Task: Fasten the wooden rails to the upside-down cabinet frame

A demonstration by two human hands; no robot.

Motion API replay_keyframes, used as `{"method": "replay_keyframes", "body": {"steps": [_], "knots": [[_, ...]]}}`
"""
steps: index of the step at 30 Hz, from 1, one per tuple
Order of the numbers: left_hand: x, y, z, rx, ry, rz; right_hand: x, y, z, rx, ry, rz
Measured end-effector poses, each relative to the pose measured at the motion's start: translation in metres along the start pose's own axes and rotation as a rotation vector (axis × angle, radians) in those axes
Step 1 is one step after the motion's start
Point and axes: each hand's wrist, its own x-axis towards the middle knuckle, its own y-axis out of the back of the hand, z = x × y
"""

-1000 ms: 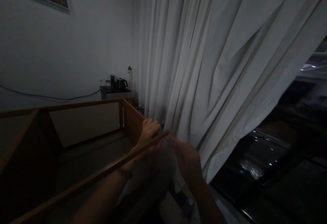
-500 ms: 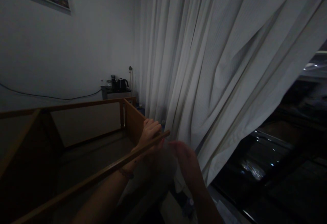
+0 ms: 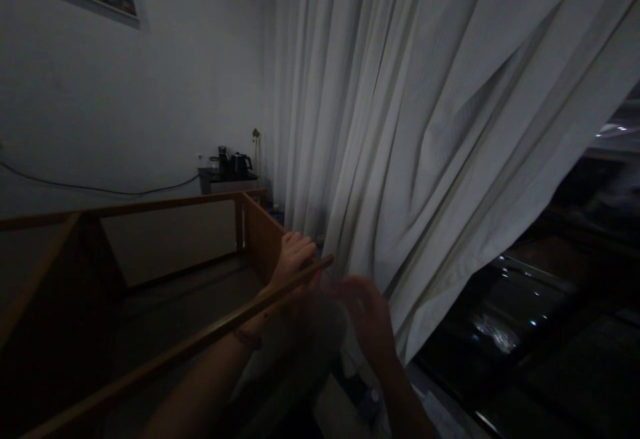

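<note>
A brown wooden frame (image 3: 220,325) with upright panels lies in dim light at the left. My left hand (image 3: 296,255) is closed over its corner, fingers curled at the end panel (image 3: 263,222), and the front rail crosses before my wrist. Below the rail's tip, my right hand (image 3: 367,309) has its fingers bent together, pointing toward the left hand. Something pale and see-through seems to lie at its fingertips, too dark and blurred to name. A bracelet (image 3: 249,340) circles my left wrist.
Long white curtains (image 3: 400,125) hang close to my right hand. Behind the frame, a small cabinet (image 3: 230,179) carries a black kettle (image 3: 241,162). A dark shiny surface (image 3: 505,312) is at the right. A cable (image 3: 100,190) runs along the wall.
My right hand has shifted slightly, its fingers turning a little and showing more of a gap behind them. The left hand and the frame stay almost in place.
</note>
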Motion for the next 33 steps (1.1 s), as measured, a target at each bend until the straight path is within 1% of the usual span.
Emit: {"method": "replay_keyframes", "body": {"steps": [2,4,8,10,12,14,17,19,21,24,26,28,30,33], "knots": [[0.0,0.001,0.0,-0.008,0.003,-0.001,0.0,-0.006,-0.002,0.143,-0.111,-0.018],[0.001,0.002,0.001,-0.011,0.004,0.002,-0.001,-0.011,-0.002,0.279,-0.187,-0.014],[0.002,0.007,0.004,-0.003,0.023,-0.05,-0.004,-0.021,0.004,0.552,-0.307,0.048],[0.003,0.01,0.006,0.008,0.036,-0.083,-0.006,-0.024,0.008,0.636,-0.36,0.083],[0.004,0.01,0.006,0.017,0.046,-0.108,-0.007,-0.026,0.014,0.672,-0.386,0.116],[0.004,0.009,0.005,0.02,0.044,-0.096,-0.009,-0.029,0.022,0.65,-0.35,0.143],[0.002,0.002,0.001,0.023,0.018,-0.023,-0.01,-0.037,0.035,0.567,-0.255,0.165],[0.001,-0.001,-0.001,0.036,0.015,0.004,-0.01,-0.044,0.039,0.544,-0.229,0.165],[0.0,-0.003,-0.002,0.046,0.015,0.016,-0.008,-0.051,0.038,0.544,-0.224,0.168],[0.001,-0.003,0.0,0.034,0.008,0.031,-0.006,-0.057,0.027,0.502,-0.203,0.217],[0.001,-0.002,0.001,0.029,0.021,0.029,-0.004,-0.054,0.017,0.435,-0.185,0.249],[0.002,-0.001,0.001,0.026,0.033,0.016,-0.003,-0.047,0.007,0.329,-0.171,0.249],[0.002,0.0,0.001,0.013,0.032,0.001,-0.002,-0.037,-0.001,0.199,-0.158,0.22],[0.002,0.002,0.002,-0.007,0.034,-0.029,0.002,-0.022,-0.008,0.081,-0.13,0.15]]}}
